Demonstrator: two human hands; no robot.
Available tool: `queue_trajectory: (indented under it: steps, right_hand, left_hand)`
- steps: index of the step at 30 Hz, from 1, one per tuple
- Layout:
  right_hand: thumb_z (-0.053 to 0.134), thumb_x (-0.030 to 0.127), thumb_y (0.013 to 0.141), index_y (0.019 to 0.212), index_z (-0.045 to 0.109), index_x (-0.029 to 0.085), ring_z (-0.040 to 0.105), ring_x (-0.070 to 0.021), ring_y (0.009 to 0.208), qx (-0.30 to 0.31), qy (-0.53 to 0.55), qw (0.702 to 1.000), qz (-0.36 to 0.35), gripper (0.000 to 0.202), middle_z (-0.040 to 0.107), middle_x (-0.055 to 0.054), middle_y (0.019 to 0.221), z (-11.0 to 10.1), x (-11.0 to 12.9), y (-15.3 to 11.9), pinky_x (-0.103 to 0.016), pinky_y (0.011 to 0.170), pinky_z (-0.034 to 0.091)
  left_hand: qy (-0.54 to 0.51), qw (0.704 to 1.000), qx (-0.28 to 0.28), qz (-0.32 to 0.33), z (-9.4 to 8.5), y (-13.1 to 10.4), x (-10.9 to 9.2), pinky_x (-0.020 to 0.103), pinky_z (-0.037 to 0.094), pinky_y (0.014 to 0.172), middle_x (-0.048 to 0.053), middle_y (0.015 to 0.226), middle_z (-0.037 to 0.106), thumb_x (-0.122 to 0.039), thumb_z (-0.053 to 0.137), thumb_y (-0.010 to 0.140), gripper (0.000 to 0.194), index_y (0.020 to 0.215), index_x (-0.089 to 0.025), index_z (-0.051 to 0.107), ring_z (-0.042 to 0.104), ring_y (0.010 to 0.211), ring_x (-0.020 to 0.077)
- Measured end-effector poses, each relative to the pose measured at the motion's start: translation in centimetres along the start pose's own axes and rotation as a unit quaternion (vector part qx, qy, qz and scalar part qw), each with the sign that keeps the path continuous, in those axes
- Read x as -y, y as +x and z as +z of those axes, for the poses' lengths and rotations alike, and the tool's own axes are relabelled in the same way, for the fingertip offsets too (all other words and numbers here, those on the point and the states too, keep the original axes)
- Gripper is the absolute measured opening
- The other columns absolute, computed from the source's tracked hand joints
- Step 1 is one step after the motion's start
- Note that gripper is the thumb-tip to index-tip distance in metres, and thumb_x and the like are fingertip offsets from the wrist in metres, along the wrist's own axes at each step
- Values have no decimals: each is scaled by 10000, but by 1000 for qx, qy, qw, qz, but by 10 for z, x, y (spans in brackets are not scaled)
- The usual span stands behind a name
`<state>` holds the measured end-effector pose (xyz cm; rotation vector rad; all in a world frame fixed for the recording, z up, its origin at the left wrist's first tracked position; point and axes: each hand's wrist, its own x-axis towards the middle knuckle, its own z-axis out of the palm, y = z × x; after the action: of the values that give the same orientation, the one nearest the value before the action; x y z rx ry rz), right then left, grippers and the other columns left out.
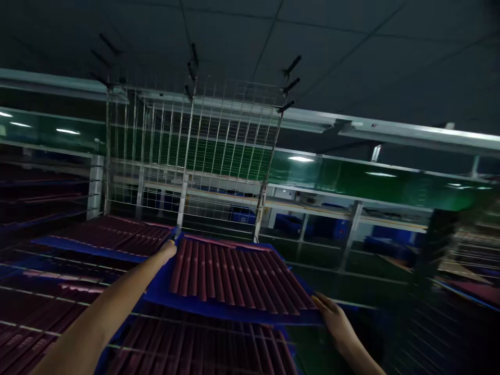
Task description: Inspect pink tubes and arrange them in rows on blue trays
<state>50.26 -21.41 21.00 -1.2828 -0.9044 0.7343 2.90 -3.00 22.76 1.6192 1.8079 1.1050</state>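
Blue flat rectangular tray (167, 296), bearing a row of dark red ridged tubes (234, 278), sits at the upper level of a silver wire-mesh rack (185, 192), just right of a similar blue-edged loaded tray (89, 248) and above a lower layer of dark red tubes (195, 344). The right hand (334, 317) grasps its near right corner, fingers bent over the edge; the left hand (169, 251) reaches to its far left side, close by a rack upright (too dim and blurred for me to tell whether it grips the tray, the metal or both). The step in hand looks like steadying the tray at this level; done well, I judge, that means lifting evenly at both sides, keeping the surface flat so no tube rolls, and keeping fingers clear of the wire. The tray's long axis seems to run left to right, its right end lower in view, and it shows no evident front; the tubes lie across that axis, near ends slanting rightward.
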Motion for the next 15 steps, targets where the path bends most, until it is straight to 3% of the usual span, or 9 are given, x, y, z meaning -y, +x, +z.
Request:
queue_trajectory:
  steps: [3, 8, 15]
  right_hand:
    - [660, 426, 528, 873, 638, 152, 676, -278, 774, 18, -35, 999, 2, 441, 712, -94, 748, 18, -13, 29, -317, 647, 531]
    - [602, 452, 578, 867, 668, 145, 662, -298, 871, 17, -81, 996, -15, 427, 714, -107, 797, 37, -29, 64, -337, 695, 535]
    - [520, 416, 658, 855, 697, 139, 653, -284, 906, -6, -223, 968, -116, 383, 716, -107, 811, 51, -39, 105, -335, 736, 523]
  left_hand:
    - [42, 998, 7, -46, 3, 24, 3, 399, 512, 792, 77, 1086, 596, -343, 558, 848, 311, 1096, -157, 562, 594, 941, 196]
    - [63, 996, 8, -64, 9, 57, 3, 402, 509, 799, 79, 1099, 593, -351, 557, 847, 321, 1104, -160, 560, 592, 955, 201]
    - [54, 997, 8, -61, 20, 94, 10, 388, 512, 784, 73, 1071, 602, -355, 561, 844, 312, 1087, -158, 566, 598, 935, 195]
